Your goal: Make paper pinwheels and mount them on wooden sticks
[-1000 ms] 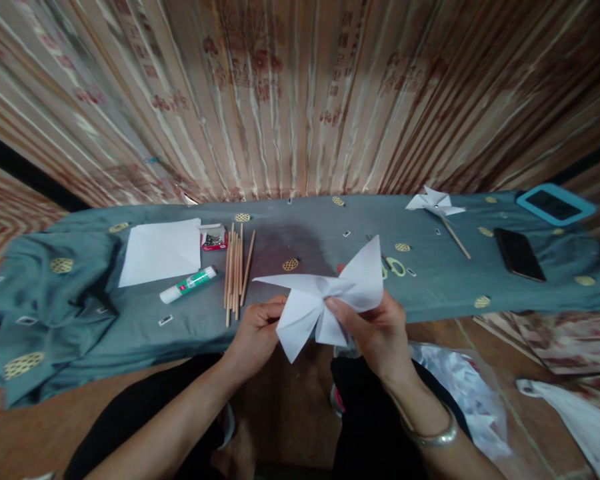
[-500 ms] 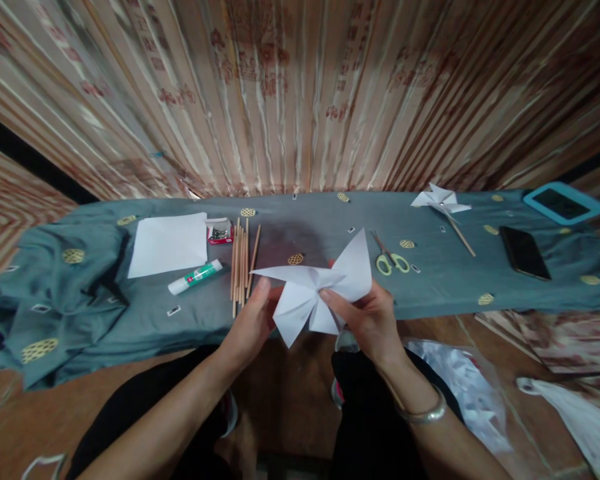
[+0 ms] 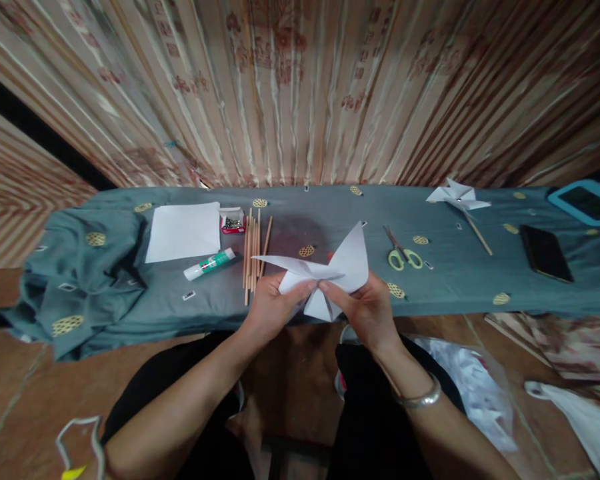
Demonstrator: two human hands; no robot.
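A white paper pinwheel [image 3: 353,263] is held over the front edge of the cloth-covered table, its blades folded toward the middle. My left hand [image 3: 275,300] grips it from the left, thumb pressed near the centre. From the other side my right hand [image 3: 367,307] pinches it, its thumb tip almost meeting the left one. The fingers behind the paper are hidden. Left of the hands lie several wooden sticks [image 3: 253,250]. Scissors [image 3: 403,253] with yellow-green handles rest to the right, blades slightly apart.
White paper sheets [image 3: 183,233], a small red box [image 3: 233,221] of metal pieces and a glue stick [image 3: 209,264] lie at left. A finished pinwheel [image 3: 460,197] on a stick, a black phone [image 3: 547,253] and a blue-framed tablet [image 3: 587,203] are at right. A clear bag [image 3: 473,380] lies below.
My left hand has moved right onto the pinwheel, its thumb now at the centre beside my right thumb. The view has shifted slightly, so the table things appear further right.
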